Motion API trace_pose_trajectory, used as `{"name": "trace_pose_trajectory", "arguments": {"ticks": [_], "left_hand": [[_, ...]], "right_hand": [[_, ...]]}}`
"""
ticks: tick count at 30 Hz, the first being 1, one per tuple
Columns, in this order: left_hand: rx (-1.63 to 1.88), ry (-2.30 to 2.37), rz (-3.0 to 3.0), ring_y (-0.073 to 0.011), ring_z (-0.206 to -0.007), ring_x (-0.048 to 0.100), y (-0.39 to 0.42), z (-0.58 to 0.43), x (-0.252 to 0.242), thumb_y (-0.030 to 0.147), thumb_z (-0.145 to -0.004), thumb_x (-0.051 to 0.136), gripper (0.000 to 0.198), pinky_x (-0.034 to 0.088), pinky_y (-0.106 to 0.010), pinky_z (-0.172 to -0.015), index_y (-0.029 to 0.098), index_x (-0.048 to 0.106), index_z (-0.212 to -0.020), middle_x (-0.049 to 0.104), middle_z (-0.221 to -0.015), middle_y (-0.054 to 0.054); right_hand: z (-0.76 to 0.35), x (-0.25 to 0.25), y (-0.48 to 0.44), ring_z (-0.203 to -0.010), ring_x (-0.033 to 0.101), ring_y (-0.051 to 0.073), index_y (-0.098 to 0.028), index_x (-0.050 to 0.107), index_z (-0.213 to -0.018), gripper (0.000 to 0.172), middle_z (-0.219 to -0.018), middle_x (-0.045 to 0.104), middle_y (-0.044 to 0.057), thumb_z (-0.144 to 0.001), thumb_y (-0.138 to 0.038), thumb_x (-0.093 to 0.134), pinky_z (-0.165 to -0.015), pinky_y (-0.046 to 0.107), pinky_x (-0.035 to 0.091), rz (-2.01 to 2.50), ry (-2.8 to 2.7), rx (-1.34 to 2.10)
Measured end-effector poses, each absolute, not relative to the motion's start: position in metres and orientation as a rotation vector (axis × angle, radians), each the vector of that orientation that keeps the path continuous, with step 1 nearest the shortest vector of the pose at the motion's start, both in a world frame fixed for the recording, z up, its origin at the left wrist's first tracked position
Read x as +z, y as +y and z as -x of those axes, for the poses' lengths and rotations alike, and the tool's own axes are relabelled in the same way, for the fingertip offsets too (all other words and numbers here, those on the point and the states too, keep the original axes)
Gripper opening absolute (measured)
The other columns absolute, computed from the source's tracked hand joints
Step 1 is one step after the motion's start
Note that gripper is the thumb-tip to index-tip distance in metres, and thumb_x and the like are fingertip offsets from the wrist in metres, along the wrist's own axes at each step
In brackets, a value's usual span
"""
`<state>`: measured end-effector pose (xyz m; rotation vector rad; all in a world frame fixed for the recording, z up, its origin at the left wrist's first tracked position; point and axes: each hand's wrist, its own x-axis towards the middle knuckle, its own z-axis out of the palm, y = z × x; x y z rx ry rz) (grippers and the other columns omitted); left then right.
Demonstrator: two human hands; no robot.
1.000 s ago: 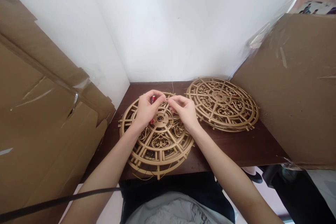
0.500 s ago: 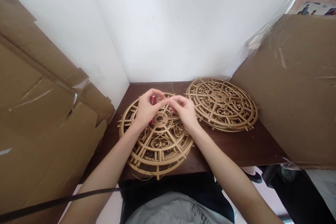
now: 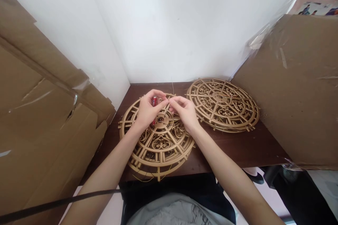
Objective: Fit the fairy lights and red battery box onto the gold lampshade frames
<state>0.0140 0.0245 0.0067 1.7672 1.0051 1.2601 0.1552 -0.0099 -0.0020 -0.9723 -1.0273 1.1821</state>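
My left hand [image 3: 148, 109] is closed in a pinch, and its thumb and fingertips meet those of my right hand [image 3: 185, 111], which pinches too. A thin pale wire [image 3: 173, 87] sticks up from the place where the fingertips come together; its lower end is hidden by my fingers. Below both hands lies a stack of round gold lattice panels [image 3: 161, 143] with scrollwork and a ring at the centre. A red object [image 3: 154, 101] with a shiny top shows behind my left hand, partly covered; I cannot tell its kind or whether the palm touches it.
A second stack of gold lattice panels [image 3: 226, 107] lies at the right on the dark brown table [image 3: 253, 151]. Large cardboard sheets [image 3: 47, 119] stand on the left, with more cardboard [image 3: 293, 91] on the right. A white wall [image 3: 179, 35] closes the back.
My fingertips have shifted very slightly left, still pinched together, and the wire's visible part leans a little differently. The panel stacks stay where they were.
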Motion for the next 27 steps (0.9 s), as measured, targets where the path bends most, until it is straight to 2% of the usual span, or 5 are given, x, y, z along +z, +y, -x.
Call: {"name": "trace_pose_trajectory", "arguments": {"ticks": [12, 16, 27], "left_hand": [[1.252, 0.904, -1.747, -0.0067, -0.055, 0.043, 0.0195, -0.0171, 0.0115, 0.020, -0.074, 0.068, 0.018, 0.038, -0.022, -0.052, 0.016, 0.060, -0.089, 0.062, -0.079, -0.001], [1.268, 0.871, -1.776, -0.0068, -0.057, 0.043, 0.0178, -0.0184, 0.0134, 0.017, -0.074, 0.066, 0.019, 0.038, -0.022, -0.054, 0.016, 0.058, -0.091, 0.061, -0.079, -0.001], [1.251, 0.863, -1.813, -0.0074, -0.056, 0.044, 0.0154, -0.0195, 0.0138, 0.022, -0.074, 0.066, 0.019, 0.036, -0.022, -0.052, 0.017, 0.057, -0.091, 0.061, -0.079, -0.002]], "right_hand": [[-0.1589, -0.0058, -0.0058, -0.060, 0.054, 0.008, -0.016, 0.067, -0.076, 0.021, -0.065, 0.060, -0.001, -0.071, -0.034, 0.075, -0.057, 0.020, 0.046, 0.852, -0.898, 1.429], [-0.1604, -0.0065, -0.0045, -0.060, 0.056, 0.008, -0.016, 0.066, -0.074, 0.022, -0.066, 0.061, -0.002, -0.068, -0.034, 0.077, -0.057, 0.019, 0.047, 0.829, -0.850, 1.482], [-0.1596, -0.0037, -0.0031, -0.060, 0.057, 0.007, -0.018, 0.071, -0.075, 0.024, -0.065, 0.065, -0.002, -0.058, -0.029, 0.083, -0.061, 0.018, 0.050, 0.852, -0.741, 1.447]]}}
